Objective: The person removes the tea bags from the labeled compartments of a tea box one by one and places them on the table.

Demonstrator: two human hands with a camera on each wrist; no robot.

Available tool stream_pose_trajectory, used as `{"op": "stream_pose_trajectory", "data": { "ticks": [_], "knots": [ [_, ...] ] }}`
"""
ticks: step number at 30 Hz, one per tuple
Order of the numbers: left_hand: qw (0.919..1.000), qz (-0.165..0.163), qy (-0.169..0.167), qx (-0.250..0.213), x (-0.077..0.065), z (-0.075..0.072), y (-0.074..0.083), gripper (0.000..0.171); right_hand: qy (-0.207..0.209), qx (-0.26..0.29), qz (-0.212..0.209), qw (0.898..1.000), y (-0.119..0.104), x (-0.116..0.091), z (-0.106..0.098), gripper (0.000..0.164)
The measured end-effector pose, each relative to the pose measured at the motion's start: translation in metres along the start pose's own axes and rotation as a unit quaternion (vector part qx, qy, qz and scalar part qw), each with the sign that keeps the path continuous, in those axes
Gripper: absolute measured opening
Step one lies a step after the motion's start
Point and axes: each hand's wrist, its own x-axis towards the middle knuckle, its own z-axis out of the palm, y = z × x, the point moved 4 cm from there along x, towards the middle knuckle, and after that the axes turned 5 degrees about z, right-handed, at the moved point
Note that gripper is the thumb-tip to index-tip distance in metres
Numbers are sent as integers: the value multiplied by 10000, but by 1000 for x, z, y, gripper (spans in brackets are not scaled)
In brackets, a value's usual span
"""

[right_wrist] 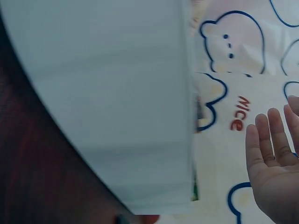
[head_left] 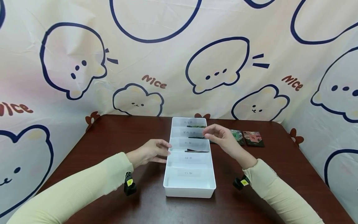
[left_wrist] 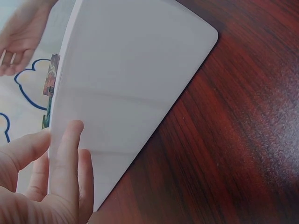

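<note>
A long white divided box [head_left: 190, 192] stands lengthwise in front of me, its compartments labelled with Chinese characters. Thin packets [head_left: 197, 151] stand in the three rear labelled sections; the two front ones hold none. My left hand [head_left: 151, 151] rests against the box's left wall, and the left wrist view shows its fingers [left_wrist: 71, 158] extended along that side. Over the right rim, beside the second section from the back, hovers my right hand [head_left: 222, 138]. Its fingers look loosely extended in the right wrist view, with nothing held.
To the right of the box, a green packet [head_left: 237, 137] and a red-pink packet [head_left: 253, 138] lie flat on the dark wooden table [head_left: 117, 133]. Another packet is partly hidden behind my right hand. A printed cloth [head_left: 173, 62] hangs behind the table.
</note>
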Motion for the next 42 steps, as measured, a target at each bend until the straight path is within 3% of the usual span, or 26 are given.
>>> {"op": "stream_pose_trajectory", "data": {
  "ticks": [10, 23, 32, 42],
  "knots": [
    [10000, -8, -26, 32, -1, 1, -1, 35, -426, -352, 581, 9968, 31, 1, 16, 34],
    [10000, 15, -22, -16, -1, 0, 1, 35, -906, -912, 858, 9880, 38, 3, 22, 31],
    [10000, 68, -39, 21, -2, 0, 1, 36, -1158, -1551, 685, 9787, 36, 6, 24, 24],
    [10000, 34, -64, 49, 0, 0, 0, 35, -1374, -2578, 215, 9561, 29, 6, 27, 15]
  ]
}}
